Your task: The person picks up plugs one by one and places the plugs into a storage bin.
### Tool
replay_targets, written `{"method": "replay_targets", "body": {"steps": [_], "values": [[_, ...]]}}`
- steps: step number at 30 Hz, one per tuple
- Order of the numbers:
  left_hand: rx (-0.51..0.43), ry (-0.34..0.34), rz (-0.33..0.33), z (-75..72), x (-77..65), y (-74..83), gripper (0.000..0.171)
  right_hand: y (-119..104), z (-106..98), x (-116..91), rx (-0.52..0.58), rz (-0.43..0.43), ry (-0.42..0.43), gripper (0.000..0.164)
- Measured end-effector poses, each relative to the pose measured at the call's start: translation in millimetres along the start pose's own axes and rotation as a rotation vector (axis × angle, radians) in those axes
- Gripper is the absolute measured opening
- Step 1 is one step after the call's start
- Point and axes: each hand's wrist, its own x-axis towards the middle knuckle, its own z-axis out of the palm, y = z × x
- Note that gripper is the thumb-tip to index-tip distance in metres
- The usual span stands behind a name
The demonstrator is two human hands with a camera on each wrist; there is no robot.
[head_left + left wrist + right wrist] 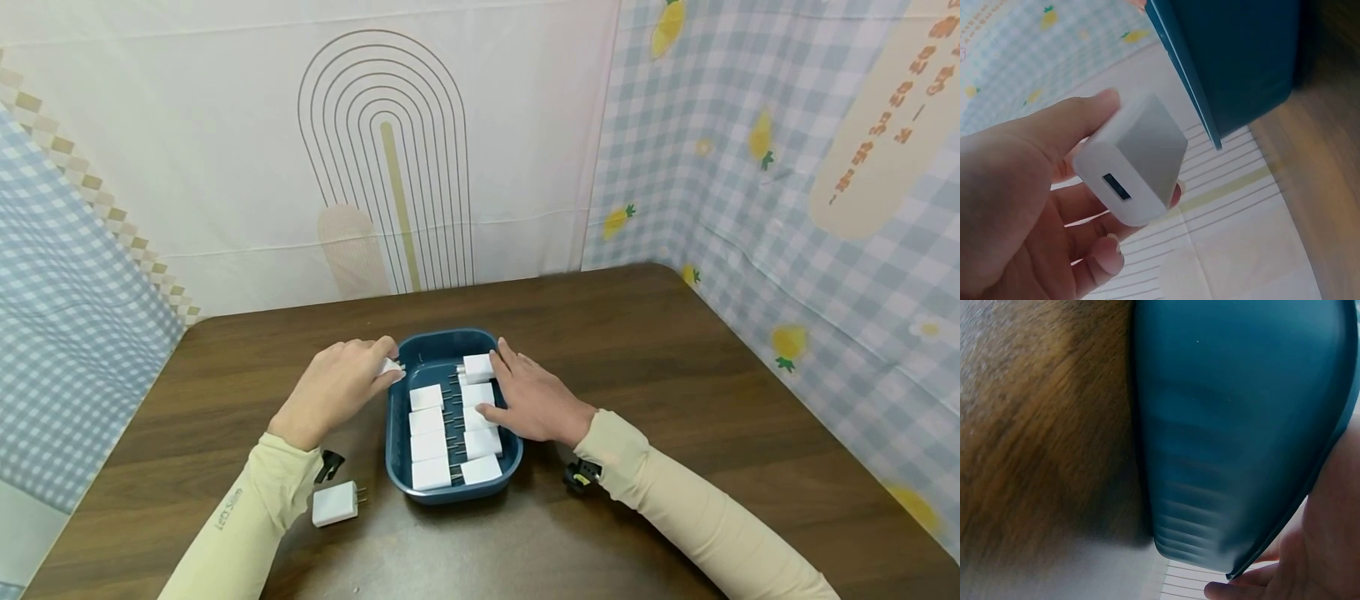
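My left hand [341,385] pinches a white USB charger [1141,159] between thumb and fingers at the left rim of a dark blue tray [454,497]. The left wrist view shows the charger's USB port facing the camera. Inside the tray, white chargers lie in two columns, their prongs pointing to the middle. My right hand [536,398] reaches over the tray's right rim with fingers extended. Its fingertips touch the far charger [477,366] of the right column, and its thumb rests over chargers lower in that column. The right wrist view mostly shows the tray's outer wall [1241,425].
Another white charger [334,504] lies on the brown wooden table [600,333], left of the tray near my left forearm. Patterned cloths [525,150] hang behind the table and along both sides.
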Motion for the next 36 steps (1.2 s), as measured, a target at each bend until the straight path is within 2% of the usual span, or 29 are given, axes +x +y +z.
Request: {"method": "replay_targets", "body": {"steps": [5, 12, 26, 36], "values": [[-0.024, -0.006, 0.045, 2.3, 1.9, 7.7, 0.029, 0, 0, 1, -0.003, 0.003, 0.0, 0.089], [-0.059, 0.021, 0.089, 8.6, 3.8, 13.2, 0.031, -2, -2, -1, 0.006, 0.001, -0.004, 0.089], [-0.041, 0.057, 0.189, 16.2, 13.3, 22.2, 0.035, -1, -2, -1, 0.0, 0.0, 0.01, 0.089], [-0.064, 0.009, 0.22, 20.1, 22.4, 24.4, 0.034, -1, -1, -1, -0.003, -0.013, 0.013, 0.088]]}}
